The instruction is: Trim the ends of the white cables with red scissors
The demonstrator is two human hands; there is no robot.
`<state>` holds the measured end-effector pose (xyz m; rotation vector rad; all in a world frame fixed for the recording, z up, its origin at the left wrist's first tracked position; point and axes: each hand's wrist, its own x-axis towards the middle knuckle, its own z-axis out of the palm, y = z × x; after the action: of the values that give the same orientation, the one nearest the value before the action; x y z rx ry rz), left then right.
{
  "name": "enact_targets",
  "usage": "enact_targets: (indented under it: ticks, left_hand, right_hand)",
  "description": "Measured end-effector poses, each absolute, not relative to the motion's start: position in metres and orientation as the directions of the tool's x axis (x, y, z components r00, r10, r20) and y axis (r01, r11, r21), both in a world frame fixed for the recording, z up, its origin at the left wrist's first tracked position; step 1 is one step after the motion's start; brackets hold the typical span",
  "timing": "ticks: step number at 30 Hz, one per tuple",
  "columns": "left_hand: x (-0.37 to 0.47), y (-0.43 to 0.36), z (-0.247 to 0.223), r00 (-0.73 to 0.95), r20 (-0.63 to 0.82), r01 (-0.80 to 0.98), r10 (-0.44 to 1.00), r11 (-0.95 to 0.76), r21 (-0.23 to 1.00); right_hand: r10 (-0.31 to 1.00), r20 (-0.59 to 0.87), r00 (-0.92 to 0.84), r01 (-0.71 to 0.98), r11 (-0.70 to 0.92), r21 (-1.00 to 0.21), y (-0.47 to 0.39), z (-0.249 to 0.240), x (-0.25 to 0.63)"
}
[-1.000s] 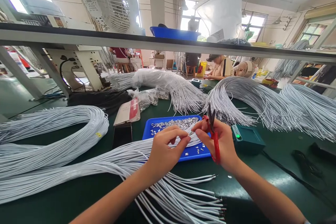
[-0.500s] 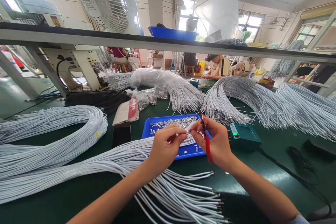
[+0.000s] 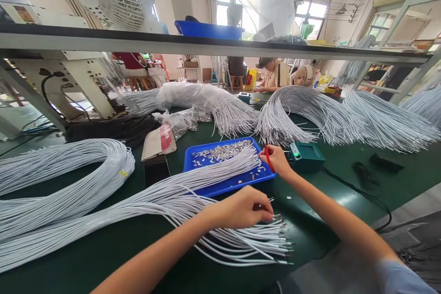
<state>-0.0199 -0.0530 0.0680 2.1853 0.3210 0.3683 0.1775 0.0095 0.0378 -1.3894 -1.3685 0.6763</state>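
Note:
My left hand (image 3: 246, 209) is over the loose ends of the white cables (image 3: 241, 241), its thumb and fingers pinched together. What lies between those fingertips is too small to make out. Red-handled pliers (image 3: 268, 158) sit in my right hand (image 3: 279, 161), at the right rim of the blue tray (image 3: 220, 189). Its fingertips are beside the tips of a cable bundle (image 3: 213, 170) that lies across the tray. Small metal pieces (image 3: 223, 150) are scattered in the tray behind this bundle.
Left lies a looped cable bundle (image 3: 117, 161). A cardboard piece (image 3: 158, 142) and a dark phone-like slab (image 3: 156, 172) are beside the tray. A green box (image 3: 306, 155) with a lit lamp stands right. More cable bundles (image 3: 310, 110) lie behind, under a shelf (image 3: 213, 47). A person works beyond.
My hands have parted. The left has come down and right to the loose cable ends, while the right stays by the tray with the pliers. The view has shifted slightly.

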Motion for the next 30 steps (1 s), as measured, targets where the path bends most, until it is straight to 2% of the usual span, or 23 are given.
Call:
enact_targets:
  ticks: [5,10,12,14,17,24,30]
  left_hand:
    - [-0.007,-0.049,0.029,0.923,0.139,0.135,0.36,-0.639,0.757]
    - [-0.011,-0.028,0.03,0.869,0.082,0.269,0.488,-0.604,0.75]
    - [-0.016,-0.014,0.037,0.791,0.082,0.437,0.607,-0.653,0.619]
    - [-0.024,0.002,0.042,0.711,0.067,0.652,0.7,-0.692,0.31]
    - [-0.036,0.02,0.044,0.621,0.032,0.775,0.783,-0.62,0.126]
    - [-0.035,0.019,0.043,0.611,-0.062,0.786,0.789,-0.614,-0.075]
    - [-0.033,0.015,0.047,0.644,-0.063,0.753,0.762,-0.646,-0.123]
  right_hand:
    - [0.924,0.249,0.291,0.474,0.087,-0.876,0.007,0.008,0.197]
    - [0.916,0.256,0.309,0.466,0.089,-0.88,0.008,0.001,0.204]
    - [0.908,0.259,0.328,0.444,0.094,-0.891,0.01,-0.001,0.206]
    - [0.898,0.26,0.355,0.416,0.097,-0.904,0.01,-0.002,0.209]
    - [0.875,0.265,0.405,0.38,0.102,-0.919,0.011,-0.002,0.212]
    - [0.852,0.271,0.447,0.324,0.129,-0.937,0.01,-0.003,0.213]
    - [0.85,0.276,0.449,0.286,0.156,-0.945,0.007,-0.005,0.211]
